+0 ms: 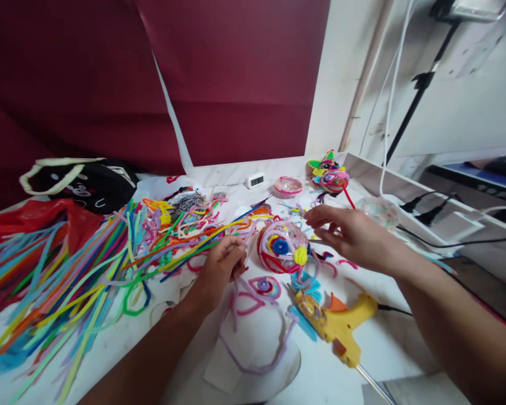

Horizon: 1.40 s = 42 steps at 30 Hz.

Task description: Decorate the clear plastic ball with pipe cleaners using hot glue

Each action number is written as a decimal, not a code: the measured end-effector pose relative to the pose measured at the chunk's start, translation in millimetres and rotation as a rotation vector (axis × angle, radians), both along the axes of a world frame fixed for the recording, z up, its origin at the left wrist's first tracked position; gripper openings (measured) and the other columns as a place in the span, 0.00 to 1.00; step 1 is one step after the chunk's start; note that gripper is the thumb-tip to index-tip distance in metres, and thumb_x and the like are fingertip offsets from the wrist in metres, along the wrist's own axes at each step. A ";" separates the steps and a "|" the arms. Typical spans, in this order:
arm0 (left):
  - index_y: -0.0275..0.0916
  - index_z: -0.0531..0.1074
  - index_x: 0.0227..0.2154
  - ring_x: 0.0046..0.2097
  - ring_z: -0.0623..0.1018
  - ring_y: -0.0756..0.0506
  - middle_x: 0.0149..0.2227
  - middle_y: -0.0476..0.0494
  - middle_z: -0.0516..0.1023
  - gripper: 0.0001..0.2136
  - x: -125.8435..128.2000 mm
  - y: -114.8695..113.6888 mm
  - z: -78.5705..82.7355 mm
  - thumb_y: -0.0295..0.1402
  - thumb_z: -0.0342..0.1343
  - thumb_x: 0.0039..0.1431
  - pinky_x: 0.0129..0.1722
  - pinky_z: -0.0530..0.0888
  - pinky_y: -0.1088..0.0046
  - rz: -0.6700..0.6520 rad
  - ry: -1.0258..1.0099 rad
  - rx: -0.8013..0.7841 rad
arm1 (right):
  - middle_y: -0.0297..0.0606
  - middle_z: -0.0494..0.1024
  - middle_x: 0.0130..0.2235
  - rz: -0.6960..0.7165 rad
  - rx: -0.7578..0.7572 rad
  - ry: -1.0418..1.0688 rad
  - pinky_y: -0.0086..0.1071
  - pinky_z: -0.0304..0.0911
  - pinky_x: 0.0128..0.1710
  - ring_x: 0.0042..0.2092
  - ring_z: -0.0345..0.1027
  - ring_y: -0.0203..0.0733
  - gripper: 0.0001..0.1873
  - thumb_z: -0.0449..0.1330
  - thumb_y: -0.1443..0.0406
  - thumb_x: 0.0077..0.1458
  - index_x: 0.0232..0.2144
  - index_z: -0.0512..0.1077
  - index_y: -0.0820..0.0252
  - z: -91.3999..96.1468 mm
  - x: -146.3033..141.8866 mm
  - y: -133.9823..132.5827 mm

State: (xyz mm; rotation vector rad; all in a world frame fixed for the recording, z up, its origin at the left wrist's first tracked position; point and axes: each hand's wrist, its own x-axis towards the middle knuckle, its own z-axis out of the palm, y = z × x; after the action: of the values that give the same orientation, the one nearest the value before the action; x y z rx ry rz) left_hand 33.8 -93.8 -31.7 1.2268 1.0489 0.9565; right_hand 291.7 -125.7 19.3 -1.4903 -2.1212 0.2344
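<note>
My left hand [224,265] is closed in a pinch, with a lilac pipe cleaner [259,370] hanging from its fingers and looping down over the white tabletop. To the right, my right hand [354,233] is raised beside a round clear bowl-like piece [283,247] wrapped in coloured pipe cleaners; its fingers are loosely bent and apart, holding nothing visible. A pink and blue eye-shaped piece [265,287] lies just below, near a pink pipe-cleaner outline [247,305]. Blue pipe-cleaner pieces [307,287] rest by the nozzle of a yellow glue gun [341,323].
Bundles of coloured pipe cleaners [93,270] spread over the left side, beside a red plastic bag [78,222] and black bag [88,185]. A white digital clock [255,180], pink-rimmed bowl [288,186] and colourful pipe-cleaner figure [332,177] stand behind. Black cables [455,246] run at right.
</note>
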 end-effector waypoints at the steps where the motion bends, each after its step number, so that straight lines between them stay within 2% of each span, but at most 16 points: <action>1: 0.38 0.63 0.31 0.19 0.61 0.58 0.20 0.58 0.65 0.10 1.2 -0.5 -1.2 0.37 0.57 0.52 0.18 0.55 0.84 0.001 -0.008 -0.020 | 0.44 0.77 0.49 0.016 -0.039 -0.010 0.34 0.68 0.39 0.45 0.74 0.44 0.16 0.54 0.68 0.55 0.47 0.68 0.58 -7.7 2.7 -0.6; 3: 0.38 0.64 0.34 0.19 0.60 0.57 0.19 0.59 0.62 0.12 3.3 -0.8 -3.9 0.37 0.58 0.49 0.18 0.55 0.83 -0.002 -0.022 -0.050 | 0.47 0.73 0.55 0.032 -0.106 -0.024 0.39 0.68 0.44 0.50 0.72 0.47 0.23 0.55 0.67 0.54 0.54 0.64 0.59 -21.6 7.2 -1.2; 5: 0.38 0.66 0.38 0.18 0.59 0.57 0.19 0.60 0.60 0.15 5.0 -0.3 -7.3 0.36 0.59 0.47 0.18 0.53 0.83 0.000 -0.026 -0.070 | 0.49 0.71 0.56 0.018 -0.176 -0.036 0.42 0.67 0.48 0.52 0.70 0.49 0.27 0.56 0.65 0.54 0.57 0.61 0.60 -31.6 9.0 -1.0; 10: 0.37 0.68 0.42 0.17 0.54 0.58 0.18 0.61 0.57 0.20 7.5 2.3 -17.3 0.34 0.62 0.45 0.16 0.49 0.82 0.000 -0.055 -0.094 | 0.48 0.77 0.48 -0.032 -0.277 -0.037 0.45 0.68 0.45 0.47 0.73 0.53 0.27 0.56 0.64 0.53 0.56 0.61 0.61 -43.6 3.8 1.9; 13: 0.37 0.70 0.43 0.17 0.54 0.59 0.20 0.60 0.59 0.20 7.5 3.5 -21.4 0.36 0.64 0.45 0.16 0.49 0.83 -0.001 -0.050 -0.110 | 0.46 0.79 0.46 -0.032 -0.275 0.000 0.42 0.68 0.43 0.45 0.74 0.50 0.27 0.55 0.66 0.53 0.57 0.59 0.60 -49.2 -0.8 4.1; 17: 0.38 0.71 0.42 0.21 0.62 0.59 0.28 0.54 0.70 0.19 6.4 4.8 -22.8 0.36 0.65 0.46 0.18 0.55 0.84 0.042 -0.013 -0.091 | 0.42 0.79 0.43 -0.033 -0.249 0.070 0.39 0.68 0.42 0.43 0.74 0.46 0.28 0.54 0.67 0.54 0.57 0.57 0.59 -55.2 -5.2 5.4; 20: 0.39 0.71 0.43 0.21 0.64 0.59 0.31 0.53 0.73 0.19 6.1 5.8 -22.9 0.35 0.65 0.46 0.18 0.57 0.84 0.040 -0.052 -0.088 | 0.41 0.79 0.45 -0.030 -0.220 0.123 0.37 0.67 0.42 0.44 0.74 0.45 0.27 0.54 0.65 0.55 0.57 0.57 0.57 -57.8 -6.8 5.4; 22: 0.40 0.70 0.43 0.19 0.62 0.60 0.28 0.55 0.72 0.20 6.0 6.5 -23.3 0.35 0.66 0.45 0.17 0.55 0.84 0.038 -0.069 -0.121 | 0.40 0.79 0.45 -0.025 -0.202 0.151 0.37 0.67 0.43 0.44 0.74 0.45 0.27 0.54 0.64 0.55 0.57 0.57 0.57 -59.0 -7.6 5.3; 25: 0.42 0.69 0.44 0.15 0.56 0.59 0.18 0.61 0.62 0.21 5.2 7.6 -24.0 0.37 0.66 0.46 0.14 0.49 0.83 0.029 -0.065 -0.186 | 0.39 0.79 0.44 -0.017 -0.184 0.183 0.38 0.67 0.42 0.43 0.74 0.45 0.27 0.54 0.64 0.56 0.58 0.57 0.57 -60.6 -10.1 5.5; 27: 0.42 0.68 0.46 0.14 0.53 0.59 0.16 0.62 0.58 0.23 4.2 8.3 -24.3 0.38 0.66 0.46 0.13 0.48 0.83 0.012 -0.071 -0.204 | 0.39 0.79 0.44 -0.017 -0.172 0.198 0.38 0.67 0.42 0.42 0.74 0.45 0.27 0.54 0.65 0.55 0.58 0.57 0.57 -61.8 -12.2 5.6; 36: 0.44 0.66 0.48 0.14 0.52 0.60 0.16 0.63 0.59 0.24 3.8 7.5 -24.2 0.36 0.66 0.47 0.13 0.50 0.85 -0.016 -0.103 -0.187 | 0.39 0.78 0.43 -0.044 -0.118 0.280 0.36 0.66 0.40 0.41 0.73 0.45 0.27 0.56 0.66 0.54 0.57 0.59 0.56 -64.3 -13.2 -0.1; 42: 0.40 0.68 0.41 0.14 0.53 0.62 0.19 0.61 0.63 0.20 8.8 6.8 -21.8 0.34 0.67 0.45 0.15 0.54 0.86 -0.019 -0.123 -0.197 | 0.41 0.78 0.43 -0.041 -0.077 0.304 0.37 0.67 0.40 0.42 0.73 0.45 0.28 0.57 0.66 0.53 0.57 0.61 0.57 -68.3 -13.2 -3.0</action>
State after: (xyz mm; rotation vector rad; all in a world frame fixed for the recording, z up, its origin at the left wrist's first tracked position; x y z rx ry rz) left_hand 42.6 -87.0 -53.5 1.0020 1.0073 0.8800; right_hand 278.5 -128.8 -49.0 -1.4374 -1.8565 0.4988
